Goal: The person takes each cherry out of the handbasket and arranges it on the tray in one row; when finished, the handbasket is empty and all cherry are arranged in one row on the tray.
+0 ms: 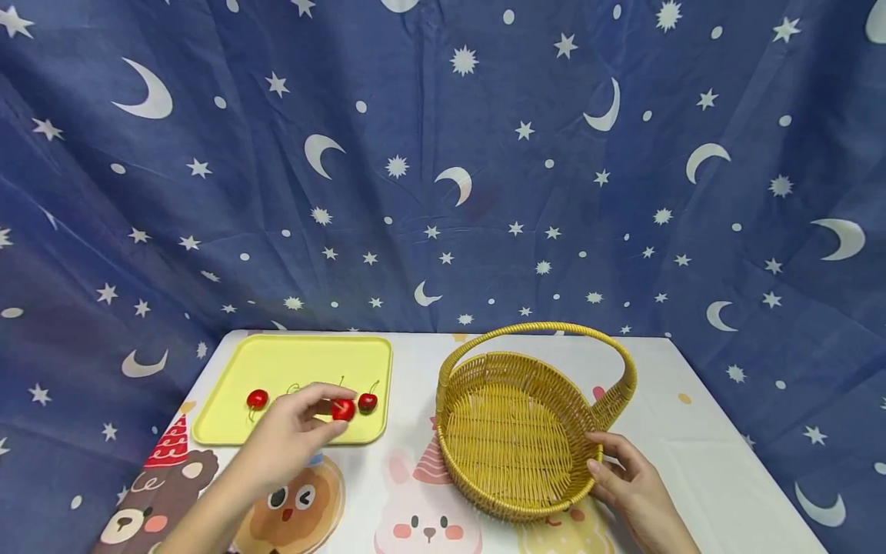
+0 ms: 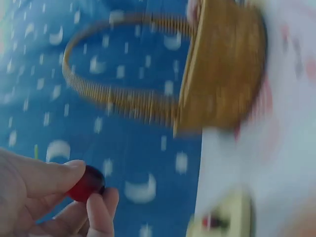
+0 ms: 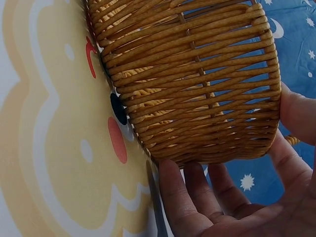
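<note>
My left hand [image 1: 287, 435] pinches a red cherry [image 1: 342, 409] between thumb and fingers, over the front right of a yellow tray [image 1: 277, 360]. In the left wrist view the dark red cherry [image 2: 88, 183] sits at the fingertips. One cherry [image 1: 368, 402] with a stem lies just right of the held one, and another cherry [image 1: 257, 398] lies left of the hand. A stem shows behind the hand; whatever it belongs to is hidden. My right hand [image 1: 633, 485] holds the near right rim of a woven basket [image 1: 512, 438], thumb above and fingers against its side [image 3: 197, 98].
The basket's tall arched handle [image 1: 540, 327] rises over its back. A white tablecloth [image 1: 706, 431] with cartoon animals covers the table. Behind it hangs a blue curtain [image 1: 484, 254] with moons and stars.
</note>
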Available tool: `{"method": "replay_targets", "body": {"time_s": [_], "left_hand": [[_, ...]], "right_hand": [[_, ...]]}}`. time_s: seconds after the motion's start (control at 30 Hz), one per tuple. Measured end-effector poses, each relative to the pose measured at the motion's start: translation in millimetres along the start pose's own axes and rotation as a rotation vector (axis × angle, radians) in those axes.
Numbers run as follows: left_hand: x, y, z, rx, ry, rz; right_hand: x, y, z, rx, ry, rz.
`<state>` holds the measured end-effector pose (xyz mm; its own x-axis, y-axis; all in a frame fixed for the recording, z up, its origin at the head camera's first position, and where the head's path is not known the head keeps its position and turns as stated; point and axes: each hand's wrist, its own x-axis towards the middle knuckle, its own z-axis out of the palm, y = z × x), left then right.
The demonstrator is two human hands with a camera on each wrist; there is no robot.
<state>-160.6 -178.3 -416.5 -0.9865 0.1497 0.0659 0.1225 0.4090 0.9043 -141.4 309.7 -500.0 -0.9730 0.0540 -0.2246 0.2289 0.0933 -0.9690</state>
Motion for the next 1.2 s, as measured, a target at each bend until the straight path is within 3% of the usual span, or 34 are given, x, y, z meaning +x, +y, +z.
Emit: {"method": "replay_targets", "body": {"time_s": [0.1, 0.2, 0.3, 0.4, 0.57, 0.73, 1.0, 1.2], "left_hand": [[-0.9, -25.3, -36.0, 0.135, 0.113, -0.05], [1.5, -51.6, -66.9, 0.219, 0.18, -0.104], [5.5, -75.9, -89.7, 0.292, 0.212, -0.176], [10.2, -97.1, -103.5, 0.385, 0.249, -0.227], [16.7, -122.1, -114.0, 0.471, 0.329, -0.248], [23.0, -135.9, -115.8, 0.515, 0.367, -0.274], [28.0, -142.0, -113.0, 0.555, 0.356, -0.334], [32.5, -141.8, -116.7, 0.599, 0.278, -0.346]], "right_hand": [[0.0, 0, 0, -0.003, -0.007, -0.011], [0.0, 0, 1, -0.01, -0.003, -0.019], [0.0, 0, 1, -0.014, 0.003, -0.02], [0.1, 0, 2, -0.013, 0.006, -0.014], [0.2, 1, 3, -0.01, -0.001, -0.019], [0.0, 2, 2, -0.005, -0.027, -0.067], [-0.3, 3, 0, 0.005, -0.052, -0.107], [-0.9, 4, -2, 0.01, -0.05, -0.111]]}}
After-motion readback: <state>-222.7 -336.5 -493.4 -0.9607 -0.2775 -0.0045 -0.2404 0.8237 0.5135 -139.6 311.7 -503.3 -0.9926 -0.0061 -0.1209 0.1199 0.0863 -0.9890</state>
